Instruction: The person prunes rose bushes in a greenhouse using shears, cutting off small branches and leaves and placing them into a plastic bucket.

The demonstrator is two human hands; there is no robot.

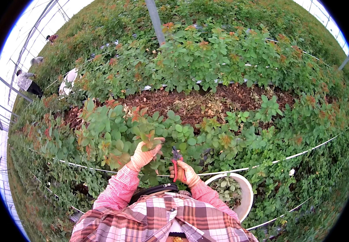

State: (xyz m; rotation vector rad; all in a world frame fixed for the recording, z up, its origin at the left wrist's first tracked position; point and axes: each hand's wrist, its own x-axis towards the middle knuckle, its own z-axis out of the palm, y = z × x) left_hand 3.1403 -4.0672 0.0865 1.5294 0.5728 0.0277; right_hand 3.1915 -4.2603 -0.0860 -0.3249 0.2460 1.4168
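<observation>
My left hand (145, 155), in a pale work glove, closes around a leafy rose shoot (148, 136) with reddish young leaves. Foliage partly covers its fingers. Just to the right, my right hand (187, 174), gloved too, grips a pair of pruning shears (176, 160) by the red handles. The dark blades point away from me into the leaves, and no stem can be made out between them. Beside my right forearm stands a white bucket (247, 193) with cut green leaves (227, 189) inside.
A white line (289, 157) runs across the plants close before me. Beyond the nearest rose row lies a strip of soil with dry leaves (189, 106). A grey metal post (155, 22) rises from the far row. Several people, one standing (26, 81), are at the far left.
</observation>
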